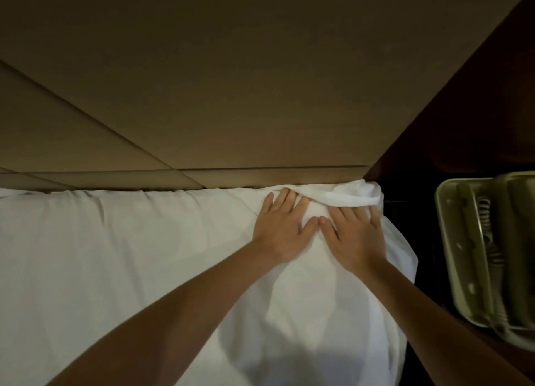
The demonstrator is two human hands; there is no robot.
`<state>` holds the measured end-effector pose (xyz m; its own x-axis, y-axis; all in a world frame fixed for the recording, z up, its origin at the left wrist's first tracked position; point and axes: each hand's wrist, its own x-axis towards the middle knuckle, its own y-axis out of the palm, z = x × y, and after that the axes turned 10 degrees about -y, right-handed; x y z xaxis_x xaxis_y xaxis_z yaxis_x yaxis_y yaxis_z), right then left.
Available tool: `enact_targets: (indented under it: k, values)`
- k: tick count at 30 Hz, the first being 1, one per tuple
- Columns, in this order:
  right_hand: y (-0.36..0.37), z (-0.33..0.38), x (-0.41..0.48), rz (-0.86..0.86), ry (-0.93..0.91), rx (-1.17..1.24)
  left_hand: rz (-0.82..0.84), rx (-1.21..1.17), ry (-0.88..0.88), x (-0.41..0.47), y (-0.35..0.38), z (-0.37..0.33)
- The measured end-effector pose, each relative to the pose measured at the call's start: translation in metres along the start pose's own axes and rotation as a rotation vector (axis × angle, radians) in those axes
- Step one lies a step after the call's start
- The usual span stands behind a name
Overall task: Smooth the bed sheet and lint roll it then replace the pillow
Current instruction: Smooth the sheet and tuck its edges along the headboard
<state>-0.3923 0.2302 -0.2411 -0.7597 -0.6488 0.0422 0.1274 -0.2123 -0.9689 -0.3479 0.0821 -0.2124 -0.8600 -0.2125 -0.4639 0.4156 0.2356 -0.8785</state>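
A white bed sheet (115, 255) covers the mattress across the lower half of the view. At the bed's far right corner the sheet is bunched into a thick fold (344, 196) against the headboard. My left hand (282, 229) lies flat on the sheet, fingers spread, its fingertips at the fold. My right hand (357, 238) lies flat beside it, thumbs nearly touching, with its fingertips under the edge of the fold. Neither hand grips anything. No pillow or lint roller is in view.
A tan padded headboard (231, 96) with seams rises behind the bed. To the right is a dark gap and dark wood furniture (463, 110). A pale green telephone (486, 249) with a coiled cord sits at the right edge.
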Motion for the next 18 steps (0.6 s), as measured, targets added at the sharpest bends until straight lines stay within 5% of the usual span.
enact_targets:
  k: [5, 11, 15, 18]
  values:
    - [0.000, -0.006, 0.009, 0.186, 0.061, 0.217, -0.018, 0.073, -0.067, 0.014, -0.006, -0.012]
    - [-0.025, -0.022, 0.033, 0.301, 0.217, 0.489, 0.297, -0.026, -0.233, 0.058, -0.033, -0.028]
    - [-0.016, -0.016, 0.003, 0.042, 0.032, 0.263, -0.021, 0.007, -0.263, 0.039, 0.000, -0.033]
    - [-0.012, -0.029, -0.008, 0.025, -0.043, 0.114, -0.349, -0.084, -0.245, 0.030, 0.010, -0.042]
